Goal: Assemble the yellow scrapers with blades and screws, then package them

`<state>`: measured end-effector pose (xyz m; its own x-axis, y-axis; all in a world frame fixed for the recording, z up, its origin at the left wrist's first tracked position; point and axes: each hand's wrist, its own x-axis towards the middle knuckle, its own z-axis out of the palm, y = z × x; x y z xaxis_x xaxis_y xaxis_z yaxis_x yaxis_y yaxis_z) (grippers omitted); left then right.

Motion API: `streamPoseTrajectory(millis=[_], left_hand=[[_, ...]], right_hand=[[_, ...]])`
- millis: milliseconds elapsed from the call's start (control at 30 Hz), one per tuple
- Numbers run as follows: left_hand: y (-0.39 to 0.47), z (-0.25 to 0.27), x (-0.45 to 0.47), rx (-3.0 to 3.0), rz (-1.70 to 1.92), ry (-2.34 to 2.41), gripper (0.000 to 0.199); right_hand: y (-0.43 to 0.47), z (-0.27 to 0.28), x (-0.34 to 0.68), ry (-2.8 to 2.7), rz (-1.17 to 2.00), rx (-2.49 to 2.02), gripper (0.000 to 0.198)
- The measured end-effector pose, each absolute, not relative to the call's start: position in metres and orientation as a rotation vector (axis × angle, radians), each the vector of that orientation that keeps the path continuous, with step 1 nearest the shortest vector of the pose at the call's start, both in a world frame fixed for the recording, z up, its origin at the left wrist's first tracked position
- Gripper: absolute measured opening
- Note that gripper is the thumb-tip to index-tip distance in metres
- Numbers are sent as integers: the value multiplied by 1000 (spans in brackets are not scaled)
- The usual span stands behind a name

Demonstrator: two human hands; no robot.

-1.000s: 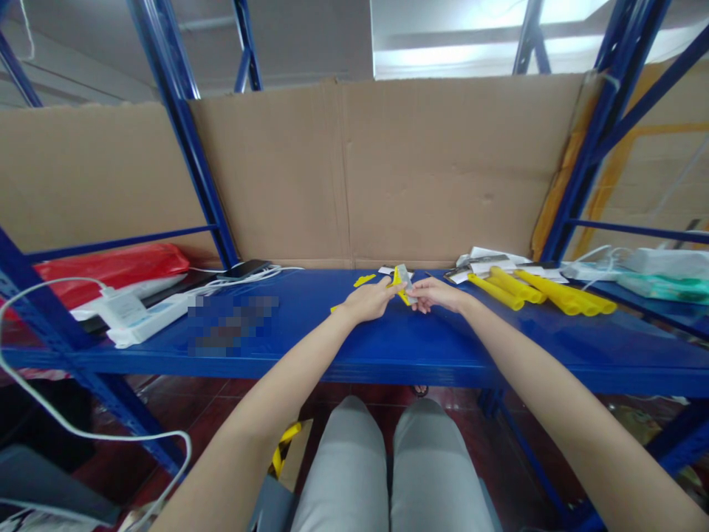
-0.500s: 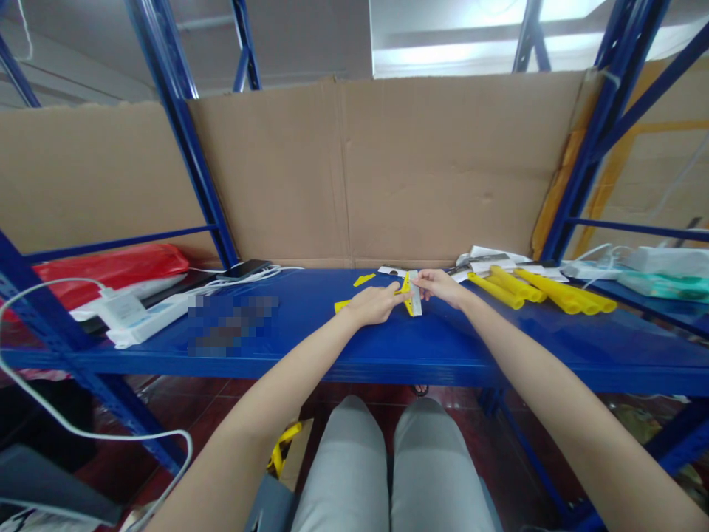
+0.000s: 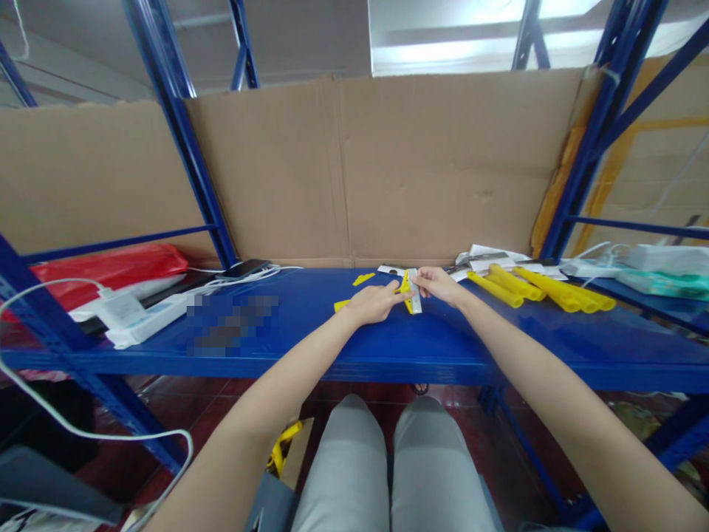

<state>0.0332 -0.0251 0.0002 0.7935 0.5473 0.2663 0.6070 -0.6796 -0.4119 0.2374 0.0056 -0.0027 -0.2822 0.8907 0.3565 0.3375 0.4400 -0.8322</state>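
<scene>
My left hand (image 3: 374,303) is closed around the handle of a yellow scraper (image 3: 407,284), above the blue shelf. The handle's end (image 3: 340,305) pokes out on the left, behind the wrist. Along the scraper's right side runs a flat silvery-white blade (image 3: 415,299). My right hand (image 3: 436,285) pinches this blade between thumb and fingers near its upper part. Both hands nearly meet at the scraper head, and fingers partly cover it. Behind my left hand lies a small flat yellow plastic piece (image 3: 364,279).
Several yellow tube-like handles (image 3: 554,290) lie at the right, by white papers and thin strips (image 3: 487,258). A power strip (image 3: 149,319) with cables and a red bag (image 3: 111,266) are at left. Cardboard (image 3: 288,170) backs the blue shelf (image 3: 310,355).
Both hands keep nearly the same place and grip on the scraper and its blade. The whole view has shifted very slightly.
</scene>
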Motion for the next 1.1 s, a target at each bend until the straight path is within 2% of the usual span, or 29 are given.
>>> streamPoseTrajectory(millis=[233, 633, 867, 1100], left_hand=[[-26, 3, 33, -2476, -130, -877, 54], [-19, 1, 28, -2455, -169, -974, 54], [-19, 2, 28, -2452, -169, -986, 53], [-19, 2, 26, -2459, -164, -999, 52]], right_hand=[[7, -3, 237, -1839, 811, -1046, 39], [-11, 4, 238, -1993, 1107, -1118, 35], [1, -2, 238, -2066, 1024, -1094, 35], [-4, -3, 236, -2025, 1083, -1076, 37]])
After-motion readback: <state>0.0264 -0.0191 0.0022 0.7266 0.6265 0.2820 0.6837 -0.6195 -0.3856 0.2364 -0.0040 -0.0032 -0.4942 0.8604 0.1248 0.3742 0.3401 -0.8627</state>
